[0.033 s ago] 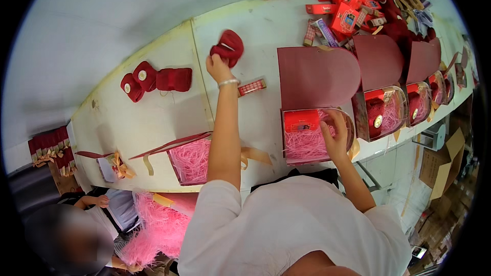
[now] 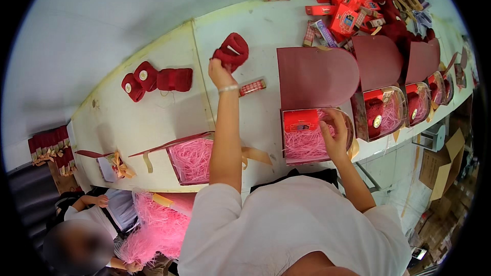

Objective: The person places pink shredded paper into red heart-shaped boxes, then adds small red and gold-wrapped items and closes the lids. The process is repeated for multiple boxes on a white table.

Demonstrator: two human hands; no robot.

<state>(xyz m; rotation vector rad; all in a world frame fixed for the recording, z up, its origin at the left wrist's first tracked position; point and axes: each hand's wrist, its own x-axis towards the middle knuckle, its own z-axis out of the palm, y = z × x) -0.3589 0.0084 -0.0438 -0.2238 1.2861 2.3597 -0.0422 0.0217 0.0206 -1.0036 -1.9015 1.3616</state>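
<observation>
Two bare hands fill my feed. The left hand (image 2: pixel 221 75) pinches a dark red rolled towel (image 2: pixel 234 53) by its near end, out over the white table (image 2: pixel 153 138); I judge so small a grip could let the roll slip or uncoil. The right hand (image 2: pixel 336 138) has its fingers apart and slightly curled at the curved wall of an open gift box (image 2: pixel 290 162); I can't tell whether they touch it. A careless push there could shift the red carton (image 2: pixel 300 121) or drag out pink shredded paper (image 2: pixel 306 144). Beside the left wrist lies a red-patterned bar (image 2: pixel 252 87), which a low forearm sweep might knock away.
</observation>
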